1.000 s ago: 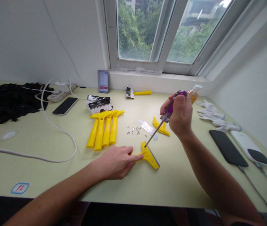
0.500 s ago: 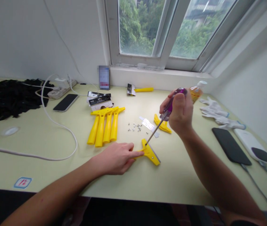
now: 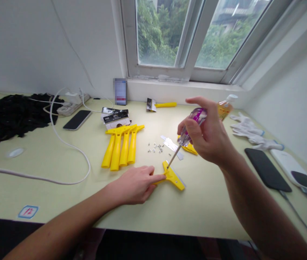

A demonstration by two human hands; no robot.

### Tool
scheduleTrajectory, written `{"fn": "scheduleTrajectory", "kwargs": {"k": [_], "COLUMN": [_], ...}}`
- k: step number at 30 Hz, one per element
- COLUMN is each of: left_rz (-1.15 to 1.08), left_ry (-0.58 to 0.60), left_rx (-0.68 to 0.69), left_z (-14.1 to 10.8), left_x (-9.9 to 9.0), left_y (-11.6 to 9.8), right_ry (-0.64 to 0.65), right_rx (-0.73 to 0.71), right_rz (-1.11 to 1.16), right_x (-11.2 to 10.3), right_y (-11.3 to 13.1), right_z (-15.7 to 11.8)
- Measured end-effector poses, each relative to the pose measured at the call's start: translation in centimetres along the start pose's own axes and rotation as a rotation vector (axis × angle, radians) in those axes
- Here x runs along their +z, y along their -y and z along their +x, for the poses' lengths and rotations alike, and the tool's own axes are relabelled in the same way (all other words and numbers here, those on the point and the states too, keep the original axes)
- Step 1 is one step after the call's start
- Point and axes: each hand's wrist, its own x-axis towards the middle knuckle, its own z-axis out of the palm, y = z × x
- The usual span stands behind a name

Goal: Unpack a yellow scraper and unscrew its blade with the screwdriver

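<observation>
My left hand (image 3: 134, 185) rests on the table, its index finger pressing on the handle end of a yellow plastic scraper (image 3: 173, 178) that lies flat. My right hand (image 3: 210, 135) holds a screwdriver with a clear purple handle (image 3: 196, 121) in its fingers, above the table. The screwdriver's thin steel shaft (image 3: 174, 156) slants down, and its tip sits on the scraper's head near the left end. The scraper's metal blade edge lies along its far right side.
Several yellow scraper handles (image 3: 122, 148) lie left of my hands, beside small steel nuts (image 3: 154, 147) and metal blades (image 3: 171, 146). Another yellow scraper (image 3: 189, 150) lies under my right hand. Packaging cards (image 3: 116, 118), a phone (image 3: 77, 120), white gloves (image 3: 248, 130) and a pump bottle (image 3: 225, 110) surround them.
My right fingers have shifted around the purple handle, and the hand has turned and risen slightly. The screwdriver tip stays on the scraper, and my left hand stays in place.
</observation>
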Motion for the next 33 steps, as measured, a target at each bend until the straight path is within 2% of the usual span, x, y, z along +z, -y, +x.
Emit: {"fn": "scheduleTrajectory", "kwargs": {"k": [6,8,10,14,16,21,24,29,33], "left_rz": [0.079,0.102,0.119,0.127,0.118,0.104,0.1,0.105,0.106], "left_ry": [0.006,0.001,-0.01,-0.025,-0.026,-0.043,-0.053,-0.061,-0.061], "left_rx": [0.031,0.045,0.058,0.086,0.092,0.087,0.083,0.079,0.079], "left_z": [0.2,0.3,0.4,0.6,0.6,0.6,0.6,0.5,0.5], "left_x": [0.5,0.6,0.7,0.6,0.7,1.1,1.2,1.2,1.3], "left_y": [-0.2,-0.2,-0.2,-0.1,0.0,0.1,0.1,0.0,0.0], "right_ry": [0.129,0.213,0.324,0.618,0.691,0.548,0.567,0.504,0.581], "right_rx": [0.003,-0.001,-0.005,-0.066,-0.079,-0.073,-0.062,-0.054,-0.041], "right_rz": [-0.586,-0.687,-0.701,-0.551,-0.518,-0.6,-0.566,-0.665,-0.522], "right_x": [-4.7,-5.7,-6.5,-7.6,-7.8,-7.3,-7.1,-7.0,-7.2], "right_y": [-0.2,-0.5,-0.5,0.5,1.2,2.5,3.0,3.2,3.3], "right_z": [2.7,3.7,4.4,5.2,5.2,4.6,4.1,3.8,3.9]}}
